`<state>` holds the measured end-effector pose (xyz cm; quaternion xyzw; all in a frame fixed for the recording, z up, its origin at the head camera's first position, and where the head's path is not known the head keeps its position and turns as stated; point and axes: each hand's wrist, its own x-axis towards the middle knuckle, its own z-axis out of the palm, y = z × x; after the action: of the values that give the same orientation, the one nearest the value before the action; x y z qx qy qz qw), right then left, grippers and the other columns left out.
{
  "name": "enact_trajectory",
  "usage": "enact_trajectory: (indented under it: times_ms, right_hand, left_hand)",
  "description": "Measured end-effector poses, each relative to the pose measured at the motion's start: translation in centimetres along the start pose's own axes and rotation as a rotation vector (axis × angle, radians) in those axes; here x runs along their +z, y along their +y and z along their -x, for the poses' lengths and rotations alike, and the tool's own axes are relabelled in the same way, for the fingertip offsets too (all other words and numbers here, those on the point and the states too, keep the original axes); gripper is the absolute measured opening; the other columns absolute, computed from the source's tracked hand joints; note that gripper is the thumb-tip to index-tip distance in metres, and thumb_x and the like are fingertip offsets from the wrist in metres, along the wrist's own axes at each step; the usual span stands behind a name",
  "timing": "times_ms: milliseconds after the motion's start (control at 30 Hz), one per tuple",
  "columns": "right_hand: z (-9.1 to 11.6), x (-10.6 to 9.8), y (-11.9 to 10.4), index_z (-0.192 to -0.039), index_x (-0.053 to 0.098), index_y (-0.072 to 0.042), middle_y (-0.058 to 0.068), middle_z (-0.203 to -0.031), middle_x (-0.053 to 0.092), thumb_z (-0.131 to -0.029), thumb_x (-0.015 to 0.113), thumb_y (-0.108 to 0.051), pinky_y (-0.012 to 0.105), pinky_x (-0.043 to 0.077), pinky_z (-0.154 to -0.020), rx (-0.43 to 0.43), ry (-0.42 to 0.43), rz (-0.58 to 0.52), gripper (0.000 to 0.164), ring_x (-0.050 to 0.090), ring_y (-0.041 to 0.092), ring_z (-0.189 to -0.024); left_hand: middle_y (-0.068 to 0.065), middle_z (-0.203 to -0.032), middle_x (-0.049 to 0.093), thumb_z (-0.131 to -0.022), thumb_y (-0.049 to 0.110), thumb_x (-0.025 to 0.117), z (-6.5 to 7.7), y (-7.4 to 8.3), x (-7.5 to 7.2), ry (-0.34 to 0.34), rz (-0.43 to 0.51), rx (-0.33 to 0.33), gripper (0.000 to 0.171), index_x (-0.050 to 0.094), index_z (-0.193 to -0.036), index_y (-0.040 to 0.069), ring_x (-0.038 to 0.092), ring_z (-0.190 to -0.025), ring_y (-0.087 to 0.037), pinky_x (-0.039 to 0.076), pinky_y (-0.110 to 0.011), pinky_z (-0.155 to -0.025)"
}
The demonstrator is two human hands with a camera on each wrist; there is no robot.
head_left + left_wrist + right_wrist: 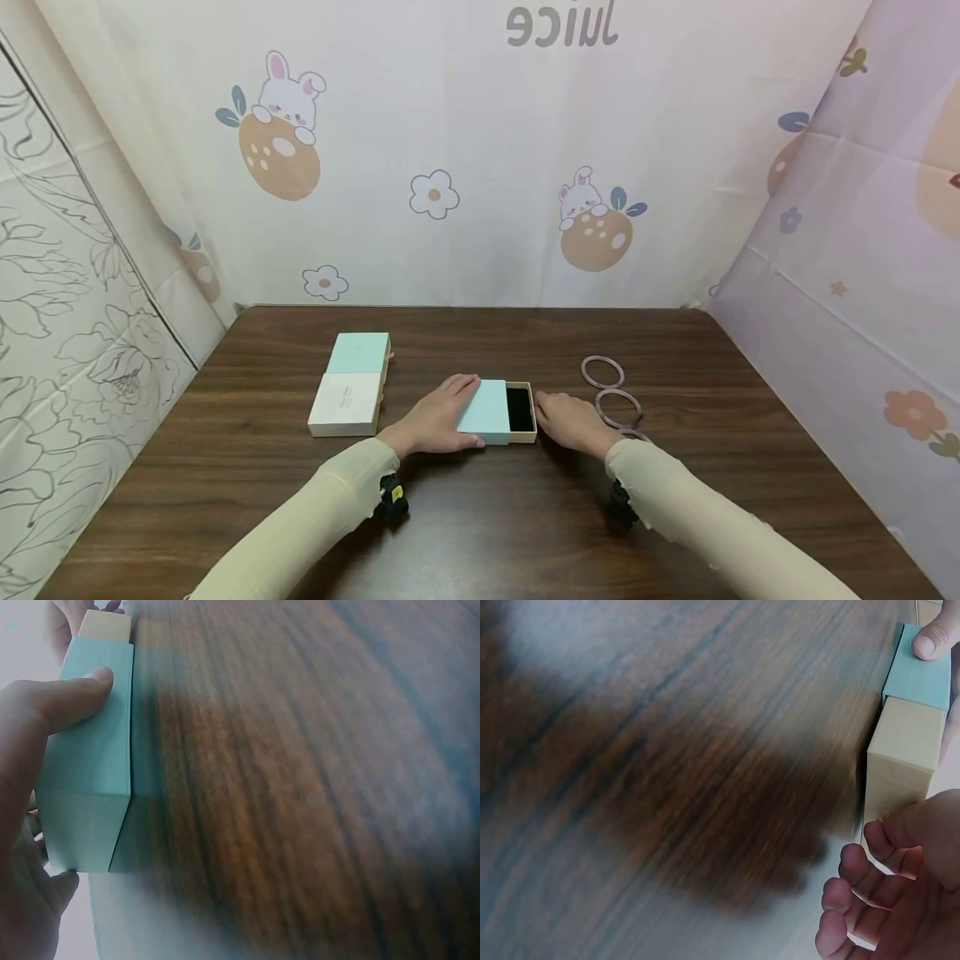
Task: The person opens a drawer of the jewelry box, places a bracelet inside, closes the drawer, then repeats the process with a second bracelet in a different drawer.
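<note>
A small mint-green drawer box [483, 410] lies on the table in front of me, its cream inner drawer [522, 437] partly out on the right. Black lining [518, 408] shows inside the drawer. My left hand [437, 419] grips the mint sleeve from the left, with the thumb on its near side in the left wrist view. At the drawer's end, my right hand [573, 421] pinches a small pull tab [886, 817] between thumb and index finger, most of it hidden by the fingertips. The other right fingers are loosely curled in the right wrist view.
To the left, a mint box [359, 352] stands directly behind a white box [345, 404]. Three thin mauve rings lie by my right hand: a far ring [601, 358], a middle ring [640, 410] and one [636, 434] partly hidden by the sleeve. A printed curtain [495, 250] hangs behind the table.
</note>
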<state>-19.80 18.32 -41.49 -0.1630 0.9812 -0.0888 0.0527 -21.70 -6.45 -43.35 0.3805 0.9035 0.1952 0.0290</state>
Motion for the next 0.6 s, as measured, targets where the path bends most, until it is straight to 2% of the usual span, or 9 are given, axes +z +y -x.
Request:
enact_trajectory:
  times_ms: [200,600]
  right_hand:
    - [0.18,-0.04,0.13,-0.081,0.052,-0.012,0.001,-0.067,0.050,-0.099,0.047,-0.017,0.040,0.044,-0.054,-0.004,-0.009,0.022,0.019,0.052,0.018,-0.060]
    - [0.21,-0.02,0.34,-0.084,0.053,-0.010,0.004,-0.071,0.055,-0.099,0.048,-0.018,0.044,0.046,-0.056,0.008,-0.005,0.045,0.018,0.058,0.023,-0.067]
  left_hand:
    - [-0.016,-0.151,0.028,-0.083,0.047,0.070,-0.03,-0.04,0.01,0.001,-0.004,0.002,0.093,0.026,-0.148,-0.004,0.023,-0.139,-0.026,0.029,-0.041,-0.107]
    - [-0.015,-0.151,0.029,-0.083,0.047,0.069,0.03,0.11,-0.14,0.001,-0.022,0.002,0.092,0.027,-0.148,-0.004,0.025,-0.139,-0.026,0.029,-0.041,-0.108]
